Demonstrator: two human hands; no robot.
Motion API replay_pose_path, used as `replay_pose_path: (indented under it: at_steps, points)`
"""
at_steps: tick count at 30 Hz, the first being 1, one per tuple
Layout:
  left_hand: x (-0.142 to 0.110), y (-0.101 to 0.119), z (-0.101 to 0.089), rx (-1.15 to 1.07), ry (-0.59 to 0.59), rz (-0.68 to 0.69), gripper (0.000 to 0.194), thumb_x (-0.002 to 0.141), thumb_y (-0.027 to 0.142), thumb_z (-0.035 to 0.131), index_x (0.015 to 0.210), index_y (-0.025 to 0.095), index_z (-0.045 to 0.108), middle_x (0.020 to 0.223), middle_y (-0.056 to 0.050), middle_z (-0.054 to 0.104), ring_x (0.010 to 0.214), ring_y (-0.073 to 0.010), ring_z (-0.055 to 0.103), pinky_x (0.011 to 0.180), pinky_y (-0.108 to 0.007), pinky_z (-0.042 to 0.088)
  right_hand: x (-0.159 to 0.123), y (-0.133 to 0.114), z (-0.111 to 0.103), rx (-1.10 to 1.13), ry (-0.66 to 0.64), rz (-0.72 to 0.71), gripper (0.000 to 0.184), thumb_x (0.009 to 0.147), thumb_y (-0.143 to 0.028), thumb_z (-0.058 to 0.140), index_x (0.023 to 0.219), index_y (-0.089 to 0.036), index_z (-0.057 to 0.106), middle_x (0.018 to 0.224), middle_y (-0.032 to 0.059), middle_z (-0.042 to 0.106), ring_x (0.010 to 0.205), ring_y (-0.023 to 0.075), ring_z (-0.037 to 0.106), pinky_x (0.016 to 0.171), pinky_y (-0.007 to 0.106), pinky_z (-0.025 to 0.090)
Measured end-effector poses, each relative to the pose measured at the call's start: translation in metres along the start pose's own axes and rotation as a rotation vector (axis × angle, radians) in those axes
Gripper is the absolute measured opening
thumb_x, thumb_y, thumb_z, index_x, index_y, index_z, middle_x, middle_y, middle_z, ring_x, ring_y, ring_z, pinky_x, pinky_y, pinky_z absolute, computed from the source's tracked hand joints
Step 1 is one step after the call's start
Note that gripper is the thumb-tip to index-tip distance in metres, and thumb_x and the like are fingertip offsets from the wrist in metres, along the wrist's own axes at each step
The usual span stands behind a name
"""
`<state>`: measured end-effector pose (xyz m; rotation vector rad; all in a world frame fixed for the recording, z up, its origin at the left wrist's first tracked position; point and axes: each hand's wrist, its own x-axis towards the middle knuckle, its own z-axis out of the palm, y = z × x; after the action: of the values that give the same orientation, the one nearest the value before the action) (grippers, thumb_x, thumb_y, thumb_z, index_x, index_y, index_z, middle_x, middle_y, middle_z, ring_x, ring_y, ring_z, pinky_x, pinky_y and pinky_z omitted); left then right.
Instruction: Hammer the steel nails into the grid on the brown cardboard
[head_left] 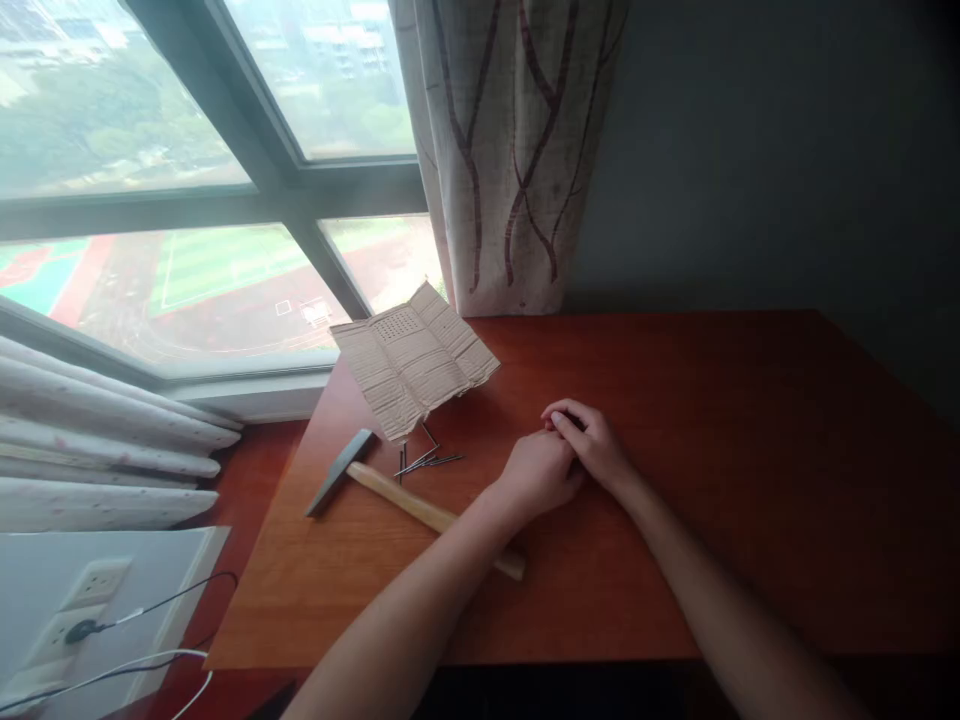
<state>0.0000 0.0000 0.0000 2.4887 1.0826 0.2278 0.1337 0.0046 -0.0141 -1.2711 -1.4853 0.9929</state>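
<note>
Over the middle of the table, my left hand (536,470) and my right hand (596,445) meet. The left is closed with its back up, its fingers mostly hidden. Curled fingers of the right touch it at the knuckles; no object shows between the two. A hammer (412,505) with a wooden handle and a grey metal head lies to the left, its handle passing under my left forearm. Several long nails (427,462) lie loosely crossed beyond the handle. Behind them a creased piece of corrugated cardboard (427,365) sits partly raised, with rows of small dark holes near its far edge.
The reddish-brown wooden table (735,450) stands against a window (225,280) on the left and a dark wall (750,150) behind. A patterned curtain (517,150) hangs at the back edge. Cables and a black plug (81,631) in a wall socket are at lower left.
</note>
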Motion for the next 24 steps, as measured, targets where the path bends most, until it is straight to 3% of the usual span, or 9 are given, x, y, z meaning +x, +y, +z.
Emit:
replay_pose_path:
  at_steps: [24]
  points:
    - [0.0002, -0.0001, 0.0009, 0.002, 0.016, 0.009, 0.029, 0.09, 0.027, 0.054, 0.107, 0.012, 0.072, 0.102, -0.017, 0.076, 0.094, -0.0306, 0.073, 0.079, -0.04, 0.06, -0.0005, 0.0006, -0.0002, 0.013, -0.012, 0.005, 0.017, 0.092, -0.03, 0.055, 0.089, -0.021, 0.07, 0.085, 0.0039, 0.07, 0.083, 0.0214, 0.067, 0.079, 0.034, 0.05]
